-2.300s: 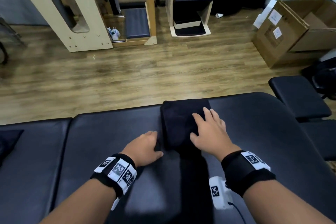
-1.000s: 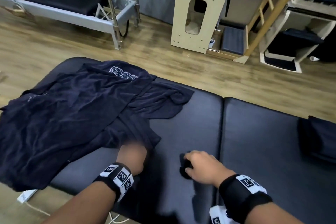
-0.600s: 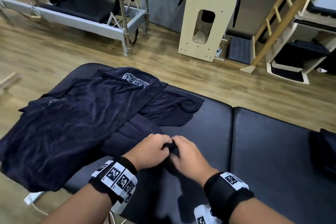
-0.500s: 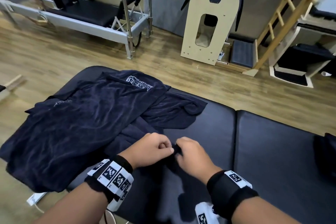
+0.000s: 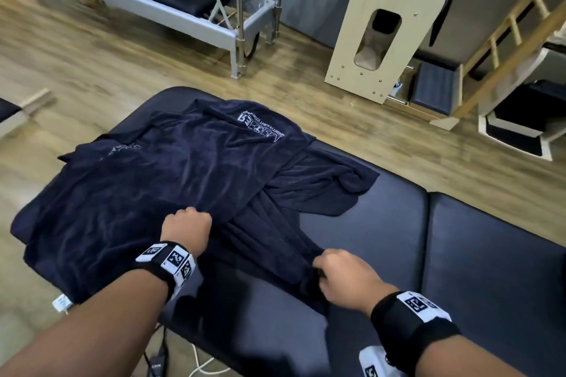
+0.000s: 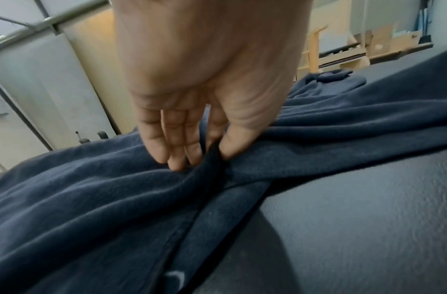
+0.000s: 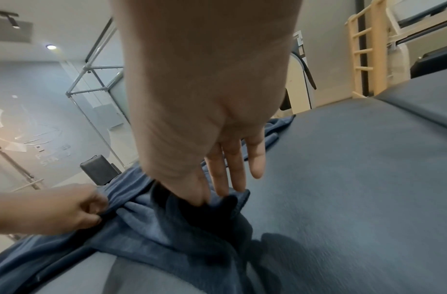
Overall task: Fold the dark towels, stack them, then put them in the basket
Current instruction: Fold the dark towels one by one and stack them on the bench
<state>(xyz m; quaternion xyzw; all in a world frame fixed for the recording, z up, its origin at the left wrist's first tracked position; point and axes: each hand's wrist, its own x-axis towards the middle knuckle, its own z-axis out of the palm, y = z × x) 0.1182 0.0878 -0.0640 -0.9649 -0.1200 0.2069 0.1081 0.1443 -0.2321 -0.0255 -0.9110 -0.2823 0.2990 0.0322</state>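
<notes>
1. On the padded table (image 5: pixel 382 242), a heap of unfolded dark towels (image 5: pixel 147 180) lies.
2. Left hand (image 5: pixel 186 228) and right hand (image 5: pixel 343 277) each pinch one towel's near edge, apart.
3. Step: spreading it; next, pull it taut and flat.

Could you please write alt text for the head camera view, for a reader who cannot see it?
Both hands pinch one edge of a dark towel spread rumpled on a black padded table: left hand further along, right hand nearer. Exercise equipment stands on the wooden floor behind.
</notes>
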